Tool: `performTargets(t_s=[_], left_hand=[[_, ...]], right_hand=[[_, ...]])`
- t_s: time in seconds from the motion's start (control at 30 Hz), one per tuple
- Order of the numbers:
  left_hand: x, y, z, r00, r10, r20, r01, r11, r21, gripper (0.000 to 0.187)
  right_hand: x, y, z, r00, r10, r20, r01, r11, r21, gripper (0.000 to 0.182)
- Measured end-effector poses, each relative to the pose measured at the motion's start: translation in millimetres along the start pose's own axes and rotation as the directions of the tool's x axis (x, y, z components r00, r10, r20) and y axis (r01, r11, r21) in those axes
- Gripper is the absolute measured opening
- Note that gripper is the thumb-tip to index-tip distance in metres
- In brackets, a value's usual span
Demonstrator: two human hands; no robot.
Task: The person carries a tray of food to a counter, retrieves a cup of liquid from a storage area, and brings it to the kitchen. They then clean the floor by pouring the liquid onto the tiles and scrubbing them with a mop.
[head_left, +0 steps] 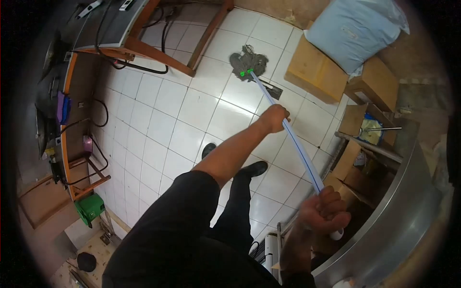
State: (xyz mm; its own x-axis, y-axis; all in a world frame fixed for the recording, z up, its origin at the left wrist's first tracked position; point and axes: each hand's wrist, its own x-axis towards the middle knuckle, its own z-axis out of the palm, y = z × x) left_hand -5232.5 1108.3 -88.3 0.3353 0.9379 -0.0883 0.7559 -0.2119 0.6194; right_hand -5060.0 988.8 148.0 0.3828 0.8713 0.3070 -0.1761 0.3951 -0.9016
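Observation:
A mop handle, white with a blue stripe, runs diagonally from the lower right to a grey string mop head with a green clamp. The mop head lies spread on the white tiled floor. My left hand is wrapped round the middle of the handle. Nearer to my body, my right hand is closed round the handle close to its end. A dark flat strip lies on the floor beside the mop head, partly behind the handle.
Cardboard boxes stand at the upper right, with a light blue plastic bag on top. A metal-edged counter curves along the right. Wooden-framed tables with hanging cables are at the left. A green bin stands at the lower left.

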Motion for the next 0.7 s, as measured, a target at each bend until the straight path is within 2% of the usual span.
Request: performTargets(t_s=[0.03,0.13,0.2,0.23,0.27,0.33,0.4,0.43,0.53,0.6,0.67,0.7], left_hand=[[-15.2,0.5,2.0,0.999,0.014,-0.042,-0.015,1.0,-0.023,0.02],[-59.0,-12.0,-17.1,0.991,0.026,-0.129,-0.044,0.99,-0.137,0.022],[-98.8,-23.8,-35.3,0.979,0.045,-0.2,-0.089,0.972,-0.217,0.022],[-112.6,-30.5,-45.5,0.983,0.025,-0.184,-0.062,0.978,-0.201,0.022],[-126.1,-35.1,-54.4,0.986,0.006,-0.166,-0.037,0.982,-0.186,0.021],[-144.9,-38.6,-60.3,0.99,-0.02,-0.14,-0.003,0.986,-0.164,0.019],[-165.8,-39.1,-52.9,0.993,-0.03,-0.113,0.012,0.987,-0.162,0.016],[-173.2,-36.2,-41.9,0.995,-0.035,-0.093,0.023,0.992,-0.125,0.015],[-189.1,-13.9,-33.7,0.999,-0.044,-0.004,0.043,0.98,-0.196,0.004],[-205.5,-5.0,-34.9,0.992,-0.122,0.009,0.122,0.976,-0.183,0.006],[-228.3,-33.2,-38.5,0.974,-0.225,0.03,0.227,0.964,-0.138,0.008],[-244.6,-55.7,-38.1,0.962,-0.271,0.043,0.274,0.955,-0.114,0.009]], right_hand=[[-7.0,-6.7,1.0,0.995,0.098,-0.031,-0.096,0.994,0.059,0.034],[-47.0,-10.8,26.7,0.961,-0.074,0.265,0.042,0.991,0.125,0.018],[-89.1,-18.3,47.3,0.886,-0.175,0.429,0.104,0.977,0.184,0.013],[-101.6,-21.2,58.2,0.834,-0.239,0.497,0.141,0.964,0.226,0.015],[-106.2,-27.5,69.2,0.8,-0.231,0.553,0.137,0.969,0.206,0.013],[-116.2,-32.7,78.0,0.86,-0.225,0.458,0.119,0.961,0.25,0.011],[-108.4,-39.7,59.9,0.873,-0.2,0.445,0.092,0.963,0.252,0.014],[-99.3,-51.2,50.8,0.882,-0.115,0.457,0.057,0.989,0.138,0.017],[-65.2,-77.7,27.0,0.856,0.003,0.517,-0.056,0.995,0.087,0.033],[-63.4,-81.6,56.0,0.89,-0.017,0.456,-0.001,0.999,0.039,0.035],[-88.7,-61.9,46.3,0.936,-0.022,0.352,0.094,0.978,-0.187,0.037],[-115.5,-49.9,48.5,0.974,0.125,0.189,-0.008,0.853,-0.521,0.028]])
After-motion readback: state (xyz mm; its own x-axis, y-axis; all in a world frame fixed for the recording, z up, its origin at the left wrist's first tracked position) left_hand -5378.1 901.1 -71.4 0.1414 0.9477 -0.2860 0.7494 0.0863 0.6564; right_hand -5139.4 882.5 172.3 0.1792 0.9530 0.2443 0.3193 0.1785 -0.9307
